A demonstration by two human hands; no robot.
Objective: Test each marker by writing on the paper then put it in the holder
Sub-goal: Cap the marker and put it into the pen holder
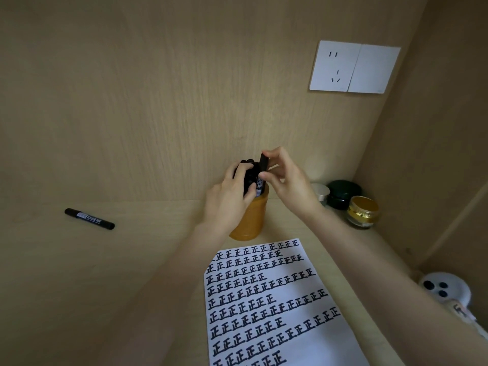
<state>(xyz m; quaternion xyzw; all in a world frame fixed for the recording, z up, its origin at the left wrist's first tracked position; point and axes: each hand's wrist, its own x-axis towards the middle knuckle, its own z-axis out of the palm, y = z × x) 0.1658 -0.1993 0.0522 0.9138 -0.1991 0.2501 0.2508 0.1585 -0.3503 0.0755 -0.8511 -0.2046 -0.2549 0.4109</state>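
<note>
Running dim and warm, catching most light on the paper (277,299), throwing soft shadows across the desk (105,273), bowing lines near the borders, blurring lower right.

We note the left hand (227,199) gripping the markers (249,175) covers the rim of the holder (249,220), so we cannot count them. The right hand (287,180) hides most of the pinched marker (263,163) above the holder. In front of the holder, the paper (277,313) runs off the bottom edge.

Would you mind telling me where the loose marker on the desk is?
In the head view, the loose marker lies at the left of the desk, near the back wall, well left of the orange holder.
</note>
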